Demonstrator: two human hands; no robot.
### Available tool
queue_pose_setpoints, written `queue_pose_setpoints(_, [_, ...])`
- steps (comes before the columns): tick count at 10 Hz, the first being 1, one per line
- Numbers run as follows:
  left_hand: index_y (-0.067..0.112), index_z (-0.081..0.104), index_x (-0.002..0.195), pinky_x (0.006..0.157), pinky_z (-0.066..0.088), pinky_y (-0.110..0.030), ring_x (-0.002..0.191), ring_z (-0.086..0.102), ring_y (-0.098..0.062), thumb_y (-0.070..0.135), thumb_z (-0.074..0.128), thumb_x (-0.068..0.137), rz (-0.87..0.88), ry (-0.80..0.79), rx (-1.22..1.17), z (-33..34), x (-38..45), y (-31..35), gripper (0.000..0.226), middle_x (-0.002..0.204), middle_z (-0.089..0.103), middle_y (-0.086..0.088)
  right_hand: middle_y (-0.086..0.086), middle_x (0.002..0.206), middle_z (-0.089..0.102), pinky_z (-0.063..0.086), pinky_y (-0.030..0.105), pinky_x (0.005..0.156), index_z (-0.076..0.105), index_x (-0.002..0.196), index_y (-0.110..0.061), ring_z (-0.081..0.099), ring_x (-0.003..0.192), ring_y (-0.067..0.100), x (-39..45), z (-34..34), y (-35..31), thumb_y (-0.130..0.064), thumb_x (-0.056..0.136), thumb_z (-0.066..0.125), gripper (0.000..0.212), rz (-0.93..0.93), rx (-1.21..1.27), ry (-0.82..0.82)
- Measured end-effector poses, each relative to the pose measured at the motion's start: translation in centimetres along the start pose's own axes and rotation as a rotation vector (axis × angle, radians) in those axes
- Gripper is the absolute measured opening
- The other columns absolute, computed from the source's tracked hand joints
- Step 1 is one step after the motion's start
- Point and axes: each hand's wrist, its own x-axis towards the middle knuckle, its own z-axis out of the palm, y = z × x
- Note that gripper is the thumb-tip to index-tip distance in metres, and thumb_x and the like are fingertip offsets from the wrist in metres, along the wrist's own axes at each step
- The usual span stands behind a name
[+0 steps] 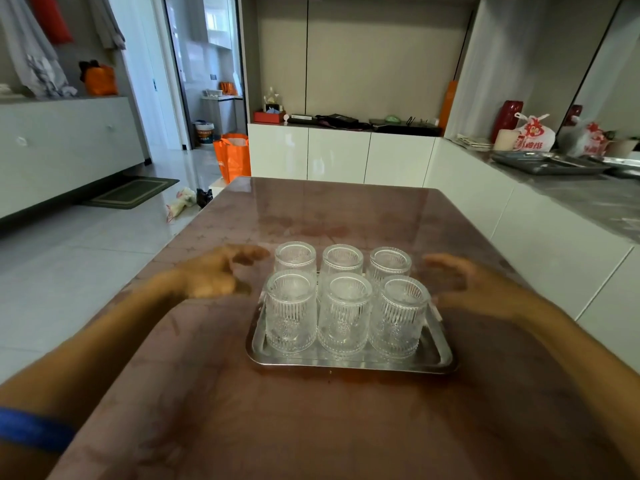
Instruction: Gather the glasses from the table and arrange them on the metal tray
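Several ribbed clear glasses (344, 315) stand upside down in two rows of three on the metal tray (349, 364), which rests on the brown table (242, 410). My left hand (216, 273) hovers just left of the tray, fingers apart, holding nothing. On the tray's right side my right hand (464, 282) is spread the same way, a short gap from the nearest glass. Both hands are motion-blurred.
A grey counter (588, 199) runs along the right with steel trays (550, 163), a red vase (506, 120) and plastic bags. White cabinets stand behind the table. An orange bag (232, 155) sits on the tiled floor at the left.
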Motion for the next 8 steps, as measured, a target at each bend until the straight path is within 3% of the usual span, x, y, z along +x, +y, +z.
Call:
queue_pose_setpoints(1, [0.024,0.051,0.141,0.106,0.040,-0.032,0.128,0.049,-0.011,0.021,0.065,0.091,0.131,0.177,-0.047,0.2,0.8,1.3,0.052,0.147,0.053,0.000,-0.015,0.128,0.059,0.046,0.027,0.092,0.054,0.128,-0.039,0.056,0.116,0.004,0.7,0.5,-3.2,-0.040,0.081,0.074,0.051,-0.123,-0.031,0.242])
queue_pose_setpoints(2, [0.027,0.048,0.143,0.102,0.039,-0.028,0.125,0.050,-0.010,0.040,0.064,0.090,0.213,0.183,0.109,2.3,2.2,3.9,0.057,0.150,0.051,0.001,-0.015,0.142,0.048,0.036,0.030,0.096,0.047,0.139,-0.036,0.046,0.123,0.005,2.4,4.4,-8.0,-0.060,0.082,0.063,0.063,-0.230,-0.272,0.028])
queue_pose_setpoints(3, [0.021,0.050,0.142,0.109,0.039,-0.033,0.133,0.050,-0.018,0.046,0.059,0.091,0.192,0.150,0.265,3.8,2.8,4.5,0.057,0.151,0.050,-0.001,-0.007,0.149,0.044,0.034,0.034,0.102,0.047,0.141,-0.025,0.043,0.132,0.015,3.3,6.6,-9.1,-0.052,0.089,0.060,0.060,-0.239,-0.349,-0.015])
queue_pose_setpoints(5, [0.018,0.056,0.137,0.106,0.041,-0.029,0.129,0.054,-0.020,0.040,0.057,0.095,0.199,0.187,0.210,4.1,2.2,4.4,0.047,0.148,0.054,-0.001,-0.008,0.136,0.055,0.039,0.034,0.100,0.060,0.129,-0.023,0.050,0.121,0.013,3.2,6.1,-8.6,-0.046,0.090,0.062,0.045,-0.242,-0.232,0.053])
queue_pose_setpoints(6, [0.023,0.058,0.136,0.092,0.039,-0.016,0.117,0.055,-0.004,0.033,0.060,0.094,0.222,0.326,0.001,3.5,0.2,3.3,0.042,0.138,0.058,0.005,-0.024,0.131,0.048,0.038,0.033,0.100,0.057,0.128,-0.034,0.045,0.120,0.004,1.4,3.5,-6.0,-0.045,0.085,0.069,0.046,-0.169,-0.053,0.100])
queue_pose_setpoints(7, [0.026,0.058,0.135,0.083,0.035,-0.006,0.098,0.051,0.015,0.028,0.061,0.094,0.233,0.389,-0.055,2.9,-1.6,3.1,0.041,0.127,0.055,0.015,-0.021,0.131,0.052,0.039,0.030,0.098,0.060,0.126,-0.033,0.049,0.123,0.009,0.2,2.5,-4.3,-0.038,0.085,0.072,0.043,-0.096,-0.068,0.099])
queue_pose_setpoints(8, [0.029,0.058,0.133,0.101,0.047,-0.020,0.109,0.056,0.009,0.024,0.066,0.090,0.292,0.433,-0.120,2.1,-3.9,3.8,0.044,0.129,0.055,0.021,-0.020,0.130,0.056,0.044,0.021,0.086,0.058,0.127,-0.037,0.054,0.117,0.006,-0.6,2.0,-4.0,-0.042,0.084,0.072,0.046,-0.053,-0.052,0.199])
